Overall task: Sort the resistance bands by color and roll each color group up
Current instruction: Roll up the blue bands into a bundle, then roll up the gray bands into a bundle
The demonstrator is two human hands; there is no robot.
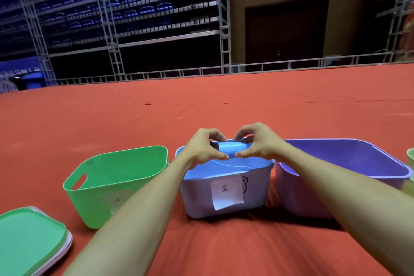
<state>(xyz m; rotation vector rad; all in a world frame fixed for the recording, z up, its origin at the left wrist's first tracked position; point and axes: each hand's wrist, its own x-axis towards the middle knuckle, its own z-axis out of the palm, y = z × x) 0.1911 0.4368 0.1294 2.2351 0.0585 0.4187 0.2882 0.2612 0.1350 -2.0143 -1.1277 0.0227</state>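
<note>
Blue band (230,149), part-rolled, above blue bin (195,195), well short of far edge of carpet (224,107). Left hand (201,152) and right hand (262,143) both pinch roll ends, fingers curled. To roll well: keep edges flush, tension even, thumbs feeding each turn tight.

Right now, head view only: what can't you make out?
Blue bin interior: covered by the left hand, right hand and the blue band they pinch.
Paper label on the blue bin: writing too blurred to read.
Green bin label: faint, partly behind the left forearm.
Green object at the right edge: cut off by the frame.
Green lid, lower left: cut by the frame; stack beneath unclear.
</note>
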